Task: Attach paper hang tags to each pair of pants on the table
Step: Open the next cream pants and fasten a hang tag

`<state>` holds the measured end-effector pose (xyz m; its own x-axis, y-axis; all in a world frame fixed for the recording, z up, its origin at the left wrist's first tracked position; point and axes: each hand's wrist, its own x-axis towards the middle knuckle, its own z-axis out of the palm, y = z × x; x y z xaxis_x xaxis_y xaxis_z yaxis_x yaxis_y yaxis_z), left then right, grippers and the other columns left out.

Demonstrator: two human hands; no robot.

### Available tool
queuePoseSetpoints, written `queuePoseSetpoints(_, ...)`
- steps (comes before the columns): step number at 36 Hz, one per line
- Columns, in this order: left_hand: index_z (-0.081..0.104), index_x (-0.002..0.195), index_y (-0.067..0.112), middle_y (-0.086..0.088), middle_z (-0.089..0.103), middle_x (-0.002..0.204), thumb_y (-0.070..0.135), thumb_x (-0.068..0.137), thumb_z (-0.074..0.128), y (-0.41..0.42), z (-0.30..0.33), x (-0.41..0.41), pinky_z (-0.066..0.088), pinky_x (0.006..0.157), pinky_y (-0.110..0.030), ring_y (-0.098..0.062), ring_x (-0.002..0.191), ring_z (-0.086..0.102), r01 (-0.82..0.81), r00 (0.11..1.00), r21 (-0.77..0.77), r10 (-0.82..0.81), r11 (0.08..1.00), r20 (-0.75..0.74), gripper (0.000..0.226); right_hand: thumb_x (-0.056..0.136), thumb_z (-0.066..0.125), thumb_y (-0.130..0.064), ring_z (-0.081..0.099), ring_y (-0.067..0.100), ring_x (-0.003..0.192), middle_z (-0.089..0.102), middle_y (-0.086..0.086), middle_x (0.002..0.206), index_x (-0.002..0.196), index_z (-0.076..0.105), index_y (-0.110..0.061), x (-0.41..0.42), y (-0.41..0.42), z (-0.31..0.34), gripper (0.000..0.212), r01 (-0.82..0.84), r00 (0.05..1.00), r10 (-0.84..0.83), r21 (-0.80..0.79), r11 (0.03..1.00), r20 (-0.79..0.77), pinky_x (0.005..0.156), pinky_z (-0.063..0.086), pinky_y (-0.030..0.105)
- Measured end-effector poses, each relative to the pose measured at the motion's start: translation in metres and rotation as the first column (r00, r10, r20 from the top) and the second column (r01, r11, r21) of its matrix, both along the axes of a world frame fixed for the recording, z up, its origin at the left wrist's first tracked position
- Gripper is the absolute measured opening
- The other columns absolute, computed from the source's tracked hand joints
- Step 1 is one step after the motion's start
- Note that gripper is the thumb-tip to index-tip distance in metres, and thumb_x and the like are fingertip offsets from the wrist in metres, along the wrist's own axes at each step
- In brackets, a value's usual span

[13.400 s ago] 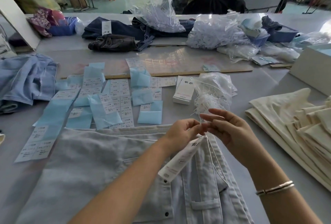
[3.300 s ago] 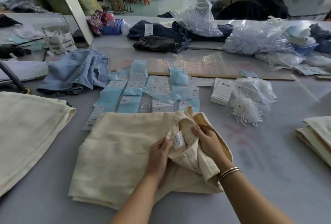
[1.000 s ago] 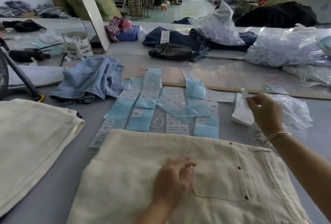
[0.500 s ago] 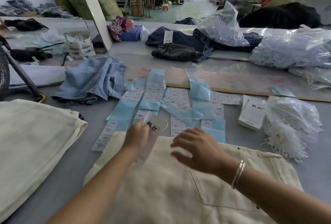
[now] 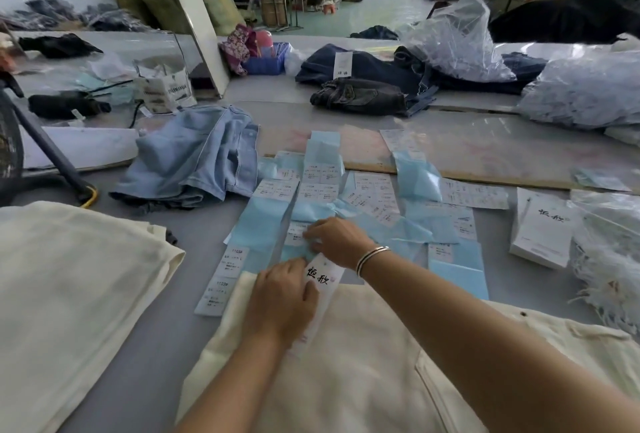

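Note:
A cream pair of pants (image 5: 363,373) lies flat on the grey table right in front of me. My left hand (image 5: 282,301) holds a long white paper hang tag (image 5: 322,289) with black lettering over the far edge of the pants. My right hand (image 5: 337,240), with a silver bangle at the wrist, reaches across onto the blue-backed sticker sheets (image 5: 349,211), its fingertips on a small white label there. Whether the fingers pinch the label is hidden.
A stack of white hang tags (image 5: 542,228) and a bag of white strings (image 5: 609,259) lie at the right. A cream pants pile (image 5: 69,287) fills the left, light blue jeans (image 5: 197,155) sit behind it. Dark jeans (image 5: 360,96) and plastic bags (image 5: 457,41) lie farther back.
My right hand has moved forward from above the pants onto the sticker sheets. My left hand has drawn the hang tag back a little toward the pants' edge.

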<state>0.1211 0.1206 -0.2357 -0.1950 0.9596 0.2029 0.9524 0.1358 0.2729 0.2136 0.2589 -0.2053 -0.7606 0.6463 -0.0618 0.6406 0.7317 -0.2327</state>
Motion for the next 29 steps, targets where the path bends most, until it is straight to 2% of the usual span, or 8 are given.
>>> queuePoseSetpoints(5,0.06,0.092,0.01,-0.011,0.066,0.089,0.034,0.078,0.027,0.0,-0.001,-0.001,0.043,0.075,-0.038,-0.032,0.086,0.061,-0.002,1.0,0.021,0.002,1.0,0.018,0.043,0.096,0.048,-0.041,0.05,0.021,0.113,0.059,-0.002,0.123,0.126,0.06,-0.034,-0.003,0.003,-0.005,0.032,-0.058,0.998,0.057,0.072,0.996,0.02,0.094,0.042,0.037)
queuePoseSetpoints(12,0.06,0.085,0.01,-0.013,0.065,0.079,0.022,0.073,0.046,0.001,-0.005,-0.001,0.045,0.067,-0.038,-0.034,0.075,0.061,-0.037,0.999,0.031,0.036,0.999,0.03,0.022,0.097,0.047,-0.039,0.051,0.022,0.109,0.059,-0.002,0.116,0.119,0.064,-0.03,-0.007,-0.006,-0.002,0.03,-0.061,0.996,0.051,0.149,0.987,0.072,0.09,0.045,0.04)
queuePoseSetpoints(15,0.064,0.096,0.01,-0.011,0.066,0.078,0.022,0.072,0.047,0.001,-0.007,-0.002,0.047,0.064,-0.037,-0.033,0.072,0.062,-0.038,0.999,0.068,0.039,0.997,-0.007,0.032,0.091,0.057,-0.03,0.061,0.021,0.094,0.068,0.001,0.102,0.101,0.073,-0.02,-0.015,-0.009,0.005,0.022,0.115,0.993,-0.115,0.005,0.993,-0.039,0.083,0.053,0.036)
queuePoseSetpoints(17,0.061,0.113,0.016,-0.005,0.066,0.089,0.025,0.076,0.043,0.001,-0.009,-0.002,0.045,0.072,-0.035,-0.028,0.08,0.062,-0.029,0.998,0.042,0.031,0.999,-0.05,0.042,0.086,0.058,-0.026,0.064,0.02,0.085,0.071,0.003,0.094,0.094,0.074,-0.016,-0.022,-0.011,0.009,0.02,0.206,0.977,-0.209,-0.063,0.977,-0.045,0.078,0.055,0.032)
queuePoseSetpoints(19,0.055,0.121,0.02,-0.002,0.064,0.097,0.029,0.079,0.039,0.002,-0.01,-0.004,0.042,0.078,-0.034,-0.025,0.089,0.061,-0.026,0.998,0.016,0.027,1.0,-0.065,0.045,0.085,0.059,-0.024,0.064,0.023,0.09,0.07,0.006,0.099,0.099,0.073,-0.014,-0.028,-0.009,0.013,0.022,0.249,0.968,-0.251,-0.106,0.963,-0.012,0.082,0.054,0.035)
queuePoseSetpoints(24,0.055,0.117,0.018,-0.003,0.064,0.098,0.031,0.078,0.031,0.003,-0.012,-0.004,0.042,0.08,-0.035,-0.026,0.092,0.06,-0.033,0.997,0.017,0.034,0.999,-0.069,0.048,0.09,0.058,-0.025,0.061,0.029,0.105,0.067,0.014,0.112,0.108,0.068,-0.002,-0.03,0.007,0.021,0.031,0.322,0.945,-0.328,-0.237,0.917,0.015,0.091,0.05,0.035)
queuePoseSetpoints(27,0.055,0.122,0.019,-0.002,0.065,0.105,0.031,0.078,0.031,0.003,-0.013,-0.004,0.042,0.084,-0.035,-0.025,0.097,0.06,-0.035,0.998,0.024,0.036,0.999,-0.048,0.052,0.091,0.056,-0.024,0.061,0.029,0.102,0.066,0.013,0.111,0.109,0.067,-0.005,-0.026,0.01,0.026,0.03,0.322,0.946,-0.323,-0.189,0.928,0.023,0.088,0.05,0.034)
queuePoseSetpoints(29,0.054,0.124,0.019,-0.002,0.065,0.106,0.031,0.078,0.033,0.003,-0.014,-0.004,0.041,0.085,-0.035,-0.025,0.098,0.06,-0.034,0.998,0.032,0.035,0.999,-0.048,0.052,0.09,0.056,-0.028,0.061,0.027,0.1,0.068,0.009,0.108,0.106,0.07,-0.011,-0.023,0.001,0.025,0.027,0.226,0.974,-0.226,-0.127,0.966,0.013,0.09,0.05,0.036)
